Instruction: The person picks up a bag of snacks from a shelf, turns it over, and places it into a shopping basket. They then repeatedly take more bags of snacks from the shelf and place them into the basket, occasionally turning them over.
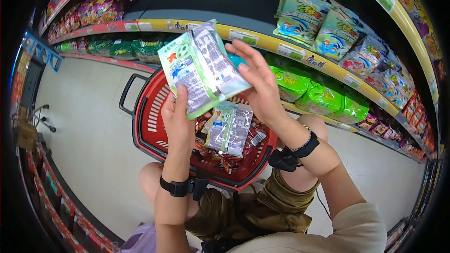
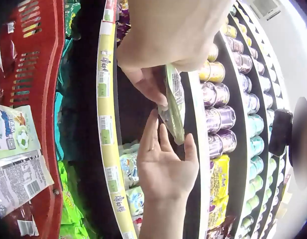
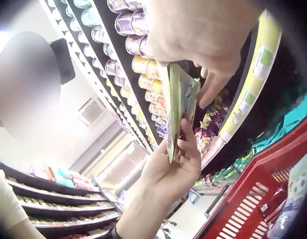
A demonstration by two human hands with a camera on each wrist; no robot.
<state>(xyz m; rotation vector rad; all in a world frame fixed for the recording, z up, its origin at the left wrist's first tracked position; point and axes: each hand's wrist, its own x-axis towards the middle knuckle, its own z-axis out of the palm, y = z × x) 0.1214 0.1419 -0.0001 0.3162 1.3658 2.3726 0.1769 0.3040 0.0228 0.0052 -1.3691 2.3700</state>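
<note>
A green-and-white plastic snack packet (image 1: 201,70), with a silvery printed back, is held up above the red shopping basket (image 1: 151,107). My left hand (image 1: 179,119) grips its lower left side, thumb lying on the face toward me. At the opposite side is my right hand (image 1: 262,86), its fingers fairly straight and spread around the packet's edge; the left wrist view shows that palm (image 2: 166,172) turned up beside the packet. Below, a matching packet (image 1: 229,129) lies in the basket over several dark red wrapped packs (image 1: 258,136).
Behind the basket runs a shelf with a yellow price rail (image 1: 267,42). Pale green bags (image 1: 302,16) stand on it at right, green packs (image 1: 323,96) on the level below. The basket's black handle (image 1: 129,96) sticks out left over the light floor (image 1: 96,107). My knees flank the basket's near side.
</note>
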